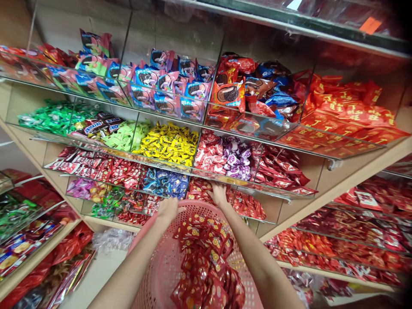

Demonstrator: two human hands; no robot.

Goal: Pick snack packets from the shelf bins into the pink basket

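A pink perforated plastic basket is in front of me, holding a heap of small red candy packets. My left hand is closed over the basket's far rim. Beyond the rim, my right hand reaches into a low shelf compartment of red candy packets and touches them. Its fingertips are hidden among the packets, so I cannot make out whether it grips any. Packets of the same red colour lie on both sides of this hand.
A clear shelf edge runs just above my right hand. Higher compartments hold yellow candies, purple-wrapped candies and blue cookie packs. More candy shelves stand left and right. A clear plastic bag lies low at the left.
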